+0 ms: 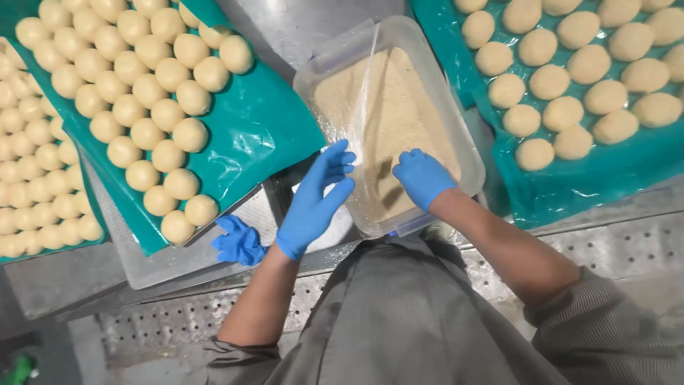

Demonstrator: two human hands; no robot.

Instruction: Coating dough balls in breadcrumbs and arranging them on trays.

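Right hand (422, 177) inside crumb tub (456, 121), left hand (315, 199) at its rim

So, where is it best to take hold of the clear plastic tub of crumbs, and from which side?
Probably by the two long rims of the clear tub, one hand on each, coming from above. The near end, where the left hand and right hand are, overhangs the table edge.

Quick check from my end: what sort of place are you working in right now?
Probably a food production kitchen or small factory line. Rows of dough balls sit on green sheets, gloved hands, left hand and right hand, work at a clear tub of crumbs, on perforated metal tables.
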